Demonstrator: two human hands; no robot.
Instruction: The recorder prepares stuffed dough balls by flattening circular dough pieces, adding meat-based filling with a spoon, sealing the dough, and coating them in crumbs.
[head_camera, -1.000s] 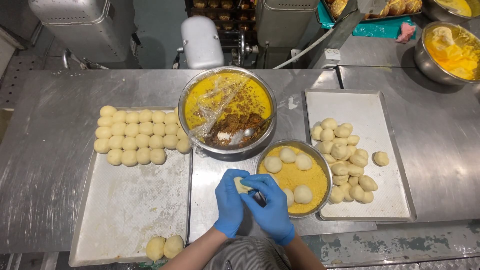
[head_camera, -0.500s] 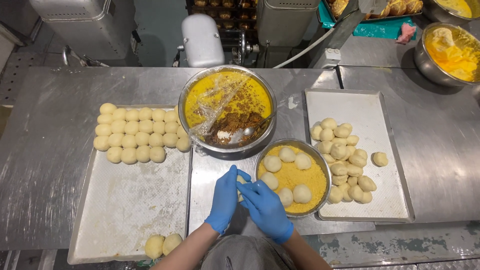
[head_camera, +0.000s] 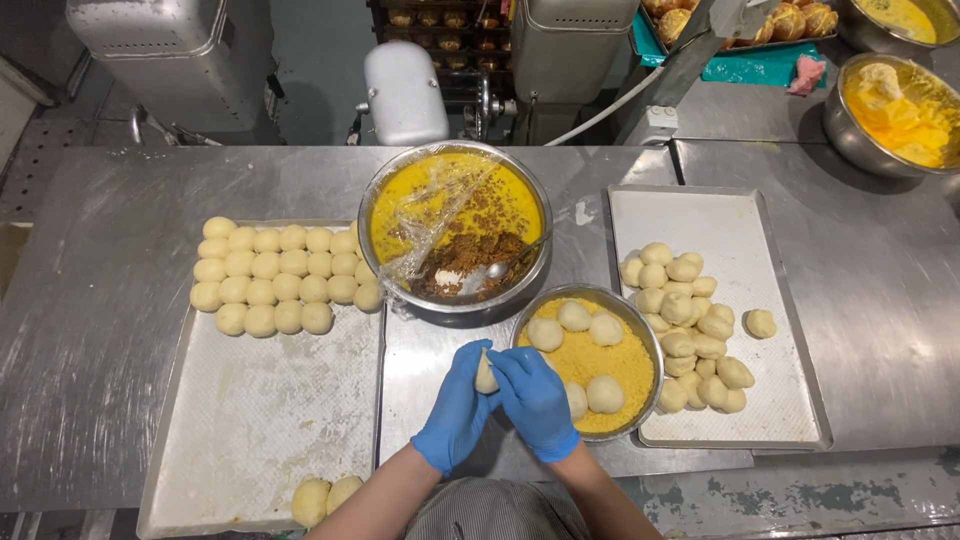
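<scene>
Dough ball (head_camera: 486, 375), pale and round, sits pinched between both blue-gloved hands just above the steel tabletop (head_camera: 100, 330), at the left rim of a small bowl of yellow crumbs (head_camera: 590, 362). The left hand (head_camera: 455, 410) cups it from below and the right hand (head_camera: 535, 400) closes over it from the right, so the two hands are pressed together around it. Several more dough balls lie on the crumbs in that bowl. Behind it stands a larger steel bowl (head_camera: 455, 232) with yellow batter, a brown filling, crumpled plastic film and a spoon. A left baking tray (head_camera: 265, 420) carries neat rows of smooth balls at its far end and two more at its near edge. A right baking tray (head_camera: 735, 310) holds a loose heap of balls. The tabletop is dull, scuffed stainless steel, with another bowl of yellow mix (head_camera: 900, 110) at the far right. Beyond it are grey metal machines, a white mixer head (head_camera: 405, 90) and a rack of baked buns.
</scene>
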